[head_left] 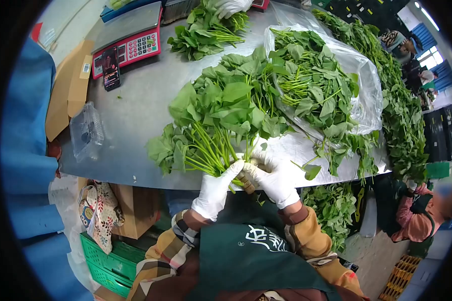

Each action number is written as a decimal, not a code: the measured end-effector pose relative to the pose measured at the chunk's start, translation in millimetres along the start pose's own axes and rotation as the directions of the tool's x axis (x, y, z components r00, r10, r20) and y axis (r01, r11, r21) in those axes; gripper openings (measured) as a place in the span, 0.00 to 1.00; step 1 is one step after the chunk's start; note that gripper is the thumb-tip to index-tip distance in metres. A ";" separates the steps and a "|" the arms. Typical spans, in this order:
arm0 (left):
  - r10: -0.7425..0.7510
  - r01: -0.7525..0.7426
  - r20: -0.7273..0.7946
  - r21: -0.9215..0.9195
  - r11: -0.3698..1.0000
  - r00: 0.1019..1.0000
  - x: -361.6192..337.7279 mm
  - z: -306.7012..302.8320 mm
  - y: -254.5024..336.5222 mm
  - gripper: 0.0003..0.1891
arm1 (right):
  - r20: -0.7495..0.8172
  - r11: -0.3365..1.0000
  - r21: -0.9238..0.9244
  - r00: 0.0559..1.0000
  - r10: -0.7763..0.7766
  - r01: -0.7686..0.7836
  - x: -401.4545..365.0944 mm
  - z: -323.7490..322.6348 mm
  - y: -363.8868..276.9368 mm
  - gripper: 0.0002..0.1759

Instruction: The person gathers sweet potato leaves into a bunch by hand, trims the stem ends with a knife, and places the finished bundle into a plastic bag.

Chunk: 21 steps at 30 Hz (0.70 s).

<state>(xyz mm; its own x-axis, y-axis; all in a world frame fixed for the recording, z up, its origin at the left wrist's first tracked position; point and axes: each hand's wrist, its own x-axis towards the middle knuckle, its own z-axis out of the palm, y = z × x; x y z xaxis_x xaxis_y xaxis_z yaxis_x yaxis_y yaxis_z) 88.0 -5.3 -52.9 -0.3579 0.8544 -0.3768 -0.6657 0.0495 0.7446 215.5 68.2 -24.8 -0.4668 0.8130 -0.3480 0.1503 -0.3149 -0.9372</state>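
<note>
A bundle of leafy greens (221, 115) lies on the metal table (135, 105), its stems pointing toward the near edge. My left hand (217, 189), in a white glove, is closed around the stem ends. My right hand (275, 179), also gloved, grips the same stems from the right and presses a small brown object (246, 181) against them; what that object is I cannot tell. Both hands meet right at the table's front edge.
A clear plastic bag (361, 95) of greens lies right of the bundle, with a long pile of greens (397, 105) beyond. A red-keyed scale (130, 42), phone (110, 67) and clear clamshell box (87, 131) sit left. Another person's gloved hand (231, 6) holds greens at the far side. A co-worker (422, 215) sits right.
</note>
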 end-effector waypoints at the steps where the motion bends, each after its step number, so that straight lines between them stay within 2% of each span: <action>1: 0.028 -0.028 0.026 0.013 1.000 0.999 0.7 -1.0 -0.6 0.16 | 0.002 0.999 0.001 0.999 -0.050 0.050 1.2 -3.1 4.5 0.17; 3: 0.030 -0.030 0.067 -0.002 1.000 0.997 0.0 0.8 2.9 0.16 | 0.004 0.988 0.003 0.988 -0.152 0.152 4.3 -7.3 13.8 0.15; 5: -0.018 0.024 0.099 -0.059 0.998 0.995 -4.4 7.9 13.2 0.16 | -0.027 0.998 0.042 0.999 -0.037 0.038 -6.4 -8.7 9.8 0.13; 6: 0.040 -0.039 0.006 -0.054 0.998 0.999 -3.2 10.7 5.7 0.17 | -0.040 0.998 0.062 0.999 0.021 -0.018 -10.8 -9.1 5.4 0.12; 7: 0.032 -0.033 -0.010 -0.092 0.995 0.999 -4.0 13.1 1.7 0.17 | -0.074 0.964 -0.155 0.971 -0.229 0.216 -11.8 -10.0 3.0 0.12; 8: 0.023 -0.027 -0.027 -0.128 0.991 0.999 -5.5 16.0 0.1 0.17 | -0.053 0.832 -0.365 0.883 -0.466 0.417 -12.5 -10.3 1.3 0.12; 9: 0.014 -0.021 -0.043 -0.164 0.986 0.999 -7.4 18.6 1.2 0.17 | 0.021 0.617 -0.548 0.747 -0.665 0.565 -13.4 -9.6 -0.7 0.12; 10: -0.032 0.026 -0.038 -0.154 0.988 0.999 -8.7 19.3 4.0 0.18 | -0.177 0.951 -0.026 0.935 -0.309 0.309 -22.9 4.2 2.7 0.14; 11: -0.032 0.028 -0.020 -0.155 0.987 0.999 -12.7 23.0 8.2 0.17 | -0.150 0.754 -0.222 0.742 -0.653 0.619 -16.9 -3.2 20.7 0.17; 13: -0.035 0.038 0.021 -0.157 0.987 0.999 -23.4 34.3 19.6 0.16 | -0.074 0.613 -0.418 0.647 -0.759 0.671 -28.1 -1.1 -16.6 0.20; 14: -0.002 0.006 0.035 -0.108 0.994 0.999 -27.5 39.6 24.3 0.12 | -0.039 0.514 -0.524 0.583 -0.811 0.679 -31.5 -2.3 -29.2 0.21; 16: 0.252 -0.251 -0.005 0.073 0.965 0.968 -25.8 43.3 28.1 0.10 | -0.107 0.354 -0.650 0.380 -0.919 0.672 -32.3 -11.5 -26.4 0.16; 17: 0.268 -0.267 -0.033 0.040 0.963 0.963 -18.4 37.4 35.6 0.10 | -0.161 0.294 -0.701 0.258 -0.953 0.649 -32.6 -19.2 -28.3 0.13; 18: 0.284 -0.284 -0.061 0.008 0.959 0.957 -11.0 31.5 43.1 0.11 | -0.398 0.479 -0.656 0.272 -0.876 0.583 -34.2 -35.9 -28.5 0.11; 19: 0.182 -0.195 -0.098 -0.154 0.969 0.979 2.3 11.8 59.7 0.12 | -0.574 0.613 -0.478 0.304 -0.760 0.629 -38.3 -58.7 -39.6 0.11; 20: 0.212 -0.259 -0.174 -0.325 0.909 0.962 10.5 3.1 67.0 0.13 | -0.724 0.680 -0.268 0.323 -0.610 0.683 -42.3 -81.6 -50.8 0.11; 21: 0.168 -0.217 -0.158 -0.378 0.900 0.973 17.7 -22.7 71.5 0.13 | -0.784 0.620 0.053 0.417 -0.460 0.783 -48.8 -108.4 -72.1 0.15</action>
<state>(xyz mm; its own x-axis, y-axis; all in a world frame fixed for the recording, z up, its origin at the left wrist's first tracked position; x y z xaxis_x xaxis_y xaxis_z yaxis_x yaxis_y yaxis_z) 19.2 1.6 -18.8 -0.5636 0.7577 -0.3289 -0.7692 -0.3363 0.5434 321.9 104.3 57.1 0.4196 0.8678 0.2662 -0.3188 0.4155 -0.8519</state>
